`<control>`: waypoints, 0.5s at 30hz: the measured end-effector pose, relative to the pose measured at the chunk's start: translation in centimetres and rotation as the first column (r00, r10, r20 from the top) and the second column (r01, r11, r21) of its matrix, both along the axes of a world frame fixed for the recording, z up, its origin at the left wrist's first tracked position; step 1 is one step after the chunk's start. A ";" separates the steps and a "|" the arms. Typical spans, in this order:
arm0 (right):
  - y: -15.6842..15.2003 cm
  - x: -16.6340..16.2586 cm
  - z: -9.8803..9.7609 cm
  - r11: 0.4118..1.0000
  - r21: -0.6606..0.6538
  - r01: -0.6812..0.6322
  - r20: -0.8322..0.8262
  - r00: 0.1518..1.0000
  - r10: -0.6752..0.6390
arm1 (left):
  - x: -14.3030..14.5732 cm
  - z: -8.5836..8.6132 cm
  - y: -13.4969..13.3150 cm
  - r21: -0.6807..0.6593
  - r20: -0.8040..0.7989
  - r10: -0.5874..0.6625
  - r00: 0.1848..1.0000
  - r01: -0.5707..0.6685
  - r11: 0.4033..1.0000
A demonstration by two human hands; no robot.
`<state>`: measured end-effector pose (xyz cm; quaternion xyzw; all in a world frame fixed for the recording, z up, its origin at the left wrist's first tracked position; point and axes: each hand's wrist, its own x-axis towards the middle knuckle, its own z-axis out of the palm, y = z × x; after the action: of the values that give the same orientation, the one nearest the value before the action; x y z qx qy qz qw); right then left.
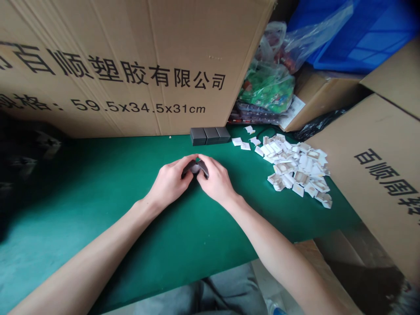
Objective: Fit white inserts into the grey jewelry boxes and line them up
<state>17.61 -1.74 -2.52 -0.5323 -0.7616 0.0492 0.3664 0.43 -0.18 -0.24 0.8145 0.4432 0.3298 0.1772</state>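
Observation:
Close together over the middle of the table, my left hand [171, 178] and my right hand [217, 178] grip a small dark grey box [203, 167] from both sides. Its two halves are tilted apart, and a pale inside shows between them. Fingers wrap around the outer sides, hiding much of it. Just beyond my hands, a row of 3 closed dark grey boxes [212, 136] stands against the large carton. To the right lies a loose heap of small white inserts [303, 162], some with beige faces, and a few separate white pieces [245, 146] lie nearer the row.
A large printed carton [131, 35] walls off the back of the green table [98, 183]. Another carton [370, 144] borders the right. Plastic bags with green and red contents [269, 85] and a blue bin [364, 39] fill the back right. Dark objects [26, 162] sit at the left.

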 end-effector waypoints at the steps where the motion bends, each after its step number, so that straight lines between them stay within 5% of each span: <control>1: 0.0 0.0 -0.1 1.000 0.000 0.002 0.001 1.000 -0.002 | 0.0 0.0 0.0 -0.003 -0.002 -0.003 1.000 0.003 1.000; 15: 0.2 0.2 0.1 1.000 -0.006 0.002 0.009 1.000 -0.002 | 0.0 -0.4 -0.1 0.041 -0.037 0.012 0.999 -0.011 0.999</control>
<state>17.77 -1.56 -2.45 -0.5342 -0.7627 0.0486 0.3613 0.40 -0.25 -0.69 0.8213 0.4443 0.3249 0.1502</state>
